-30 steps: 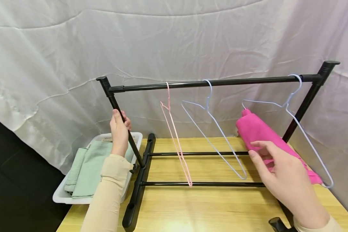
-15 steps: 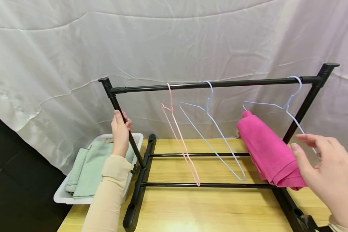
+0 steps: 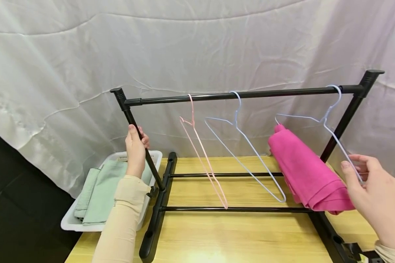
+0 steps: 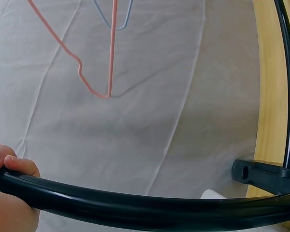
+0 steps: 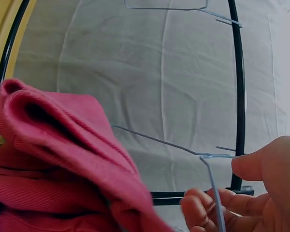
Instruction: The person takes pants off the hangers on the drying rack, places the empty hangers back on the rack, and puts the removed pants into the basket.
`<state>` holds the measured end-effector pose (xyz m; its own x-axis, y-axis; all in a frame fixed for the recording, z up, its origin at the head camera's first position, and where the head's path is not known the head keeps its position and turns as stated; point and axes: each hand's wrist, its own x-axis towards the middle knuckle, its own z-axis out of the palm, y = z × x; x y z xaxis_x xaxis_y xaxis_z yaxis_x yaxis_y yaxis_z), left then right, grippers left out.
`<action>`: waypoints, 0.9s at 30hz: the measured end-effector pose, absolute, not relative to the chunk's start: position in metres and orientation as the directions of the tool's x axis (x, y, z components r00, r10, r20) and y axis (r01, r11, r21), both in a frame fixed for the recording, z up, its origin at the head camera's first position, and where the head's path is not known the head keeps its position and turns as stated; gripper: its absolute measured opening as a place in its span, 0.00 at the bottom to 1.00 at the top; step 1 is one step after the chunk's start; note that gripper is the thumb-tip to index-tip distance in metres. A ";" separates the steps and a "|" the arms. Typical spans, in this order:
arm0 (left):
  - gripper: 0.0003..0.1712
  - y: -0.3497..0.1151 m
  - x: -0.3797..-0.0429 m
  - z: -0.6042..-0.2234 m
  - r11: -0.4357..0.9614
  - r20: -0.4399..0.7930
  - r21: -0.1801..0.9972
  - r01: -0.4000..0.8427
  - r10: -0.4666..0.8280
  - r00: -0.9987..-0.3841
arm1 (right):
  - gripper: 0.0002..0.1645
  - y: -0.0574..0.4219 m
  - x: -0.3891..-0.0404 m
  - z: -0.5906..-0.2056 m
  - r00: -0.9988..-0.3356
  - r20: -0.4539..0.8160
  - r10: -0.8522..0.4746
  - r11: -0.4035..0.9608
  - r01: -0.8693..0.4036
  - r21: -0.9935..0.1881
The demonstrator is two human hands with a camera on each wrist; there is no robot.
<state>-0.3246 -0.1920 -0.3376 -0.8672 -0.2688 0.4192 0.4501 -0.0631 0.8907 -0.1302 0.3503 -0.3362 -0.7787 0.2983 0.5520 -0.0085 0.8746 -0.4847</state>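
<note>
My left hand [image 3: 136,149] grips the left upright of a black clothes rack, thumb in front and fingers behind. At the right end of the rack's top rail [image 3: 276,93] hangs a light blue hanger [image 3: 324,119]. A folded bright pink cloth [image 3: 307,168] is draped over its lower bar. My right hand [image 3: 380,193] holds the right shoulder of this hanger, the wire running between thumb and curled fingers. In the right wrist view the wire [image 5: 213,186] crosses in front of the fingers, beside the pink cloth [image 5: 77,150].
A pink hanger [image 3: 193,122] and another blue hanger [image 3: 236,118] hang bare further left on the rail. A white basket [image 3: 66,223] with folded green cloth [image 3: 108,197] stands left of the rack. A white curtain [image 3: 184,47] hangs behind the wooden table [image 3: 243,233].
My right hand has moved right, off the pink cloth and onto the blue hanger's right shoulder. The hanging cloth has shifted a little. The left hand stays on the upright.
</note>
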 end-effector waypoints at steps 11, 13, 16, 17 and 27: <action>0.30 -0.191 -0.324 -0.334 -0.053 0.426 0.888 0.456 -0.276 -0.862 | 0.21 0.351 -0.141 -0.350 -0.810 0.520 0.271 0.848 -0.055 -0.527; 0.30 -0.191 -0.323 -0.333 -0.052 0.425 0.889 0.455 -0.278 -0.861 | 0.21 0.350 -0.142 -0.351 -0.794 0.539 0.282 0.839 -0.068 -0.539; 0.31 -0.191 -0.323 -0.333 -0.049 0.421 0.891 0.451 -0.282 -0.862 | 0.21 0.350 -0.142 -0.350 -0.762 0.573 0.301 0.839 -0.073 -0.539; 0.31 -0.191 -0.323 -0.334 -0.051 0.419 0.892 0.450 -0.283 -0.863 | 0.21 0.351 -0.142 -0.350 -0.751 0.586 0.305 0.840 -0.077 -0.536; 0.30 -0.190 -0.322 -0.336 -0.049 0.396 0.904 0.425 -0.281 -0.874 | 0.21 0.349 -0.136 -0.342 -0.725 0.594 0.348 0.840 -0.040 -0.541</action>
<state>-0.3216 -0.1902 -0.3360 -0.8741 -0.2815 0.3959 0.4251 -0.0491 0.9038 -0.1363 0.3487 -0.3425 -0.7249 0.3482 0.5944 -0.0401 0.8401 -0.5410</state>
